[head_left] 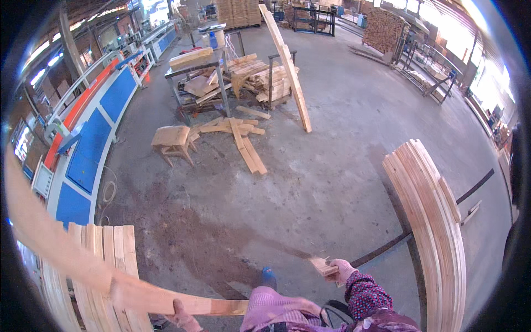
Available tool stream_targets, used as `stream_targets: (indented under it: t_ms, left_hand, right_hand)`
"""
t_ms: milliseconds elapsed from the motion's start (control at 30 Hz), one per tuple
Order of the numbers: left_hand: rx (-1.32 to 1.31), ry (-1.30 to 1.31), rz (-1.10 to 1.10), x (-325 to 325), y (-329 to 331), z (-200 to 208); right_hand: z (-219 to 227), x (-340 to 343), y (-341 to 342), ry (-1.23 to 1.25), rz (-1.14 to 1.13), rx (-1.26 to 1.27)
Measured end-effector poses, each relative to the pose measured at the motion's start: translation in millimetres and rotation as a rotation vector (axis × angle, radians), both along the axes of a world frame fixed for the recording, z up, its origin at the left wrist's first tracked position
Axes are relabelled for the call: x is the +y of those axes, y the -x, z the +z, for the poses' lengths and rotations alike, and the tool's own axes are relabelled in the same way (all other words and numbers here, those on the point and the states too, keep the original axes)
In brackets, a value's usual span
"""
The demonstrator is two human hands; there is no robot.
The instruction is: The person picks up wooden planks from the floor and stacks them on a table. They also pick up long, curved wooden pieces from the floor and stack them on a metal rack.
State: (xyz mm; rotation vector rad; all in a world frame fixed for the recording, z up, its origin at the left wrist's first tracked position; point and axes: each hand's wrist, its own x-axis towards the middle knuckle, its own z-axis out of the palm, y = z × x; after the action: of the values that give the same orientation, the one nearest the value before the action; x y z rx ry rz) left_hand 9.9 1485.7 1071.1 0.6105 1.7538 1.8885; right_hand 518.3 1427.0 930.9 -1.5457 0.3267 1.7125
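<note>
Closest in, the left hand clamps the near end of a long pale wooden plank, whose length runs away up and to the left. The right hand is closed on a short pale wood offcut, held out beside the stack of pale planks.

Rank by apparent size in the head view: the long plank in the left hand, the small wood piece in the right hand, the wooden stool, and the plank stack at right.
1. Long plank, though nearness inflates it.
2. Plank stack.
3. Wooden stool, farther away.
4. Small wood piece.
</note>
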Motion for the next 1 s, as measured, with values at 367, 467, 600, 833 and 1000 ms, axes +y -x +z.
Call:
stream_targets:
  t_ms: [367, 467, 600, 833, 1000]
  left_hand:
    - [0.138, -0.088, -0.291, 195, -107, 18]
    - [0.16, -0.079, -0.311, 251, -148, 34]
    - [0.017, -0.158, -0.364, 322, -214, 56]
    - [0.07, -0.177, -0.445, 427, -298, 74]
    - [0.011, -0.155, -0.423, 505, -375, 73]
  right_hand:
    - [107, 41, -51, -0.544, -0.307, 0.218]
    - [111, 86, -71, -0.588, -0.329, 0.073]
    - [106, 160, -104, -0.446, -0.192, -0.269]
    - [100, 288, -160, -0.391, 0.078, -0.55]
    - [135, 384, -227, -0.272, 0.614, -1.137]
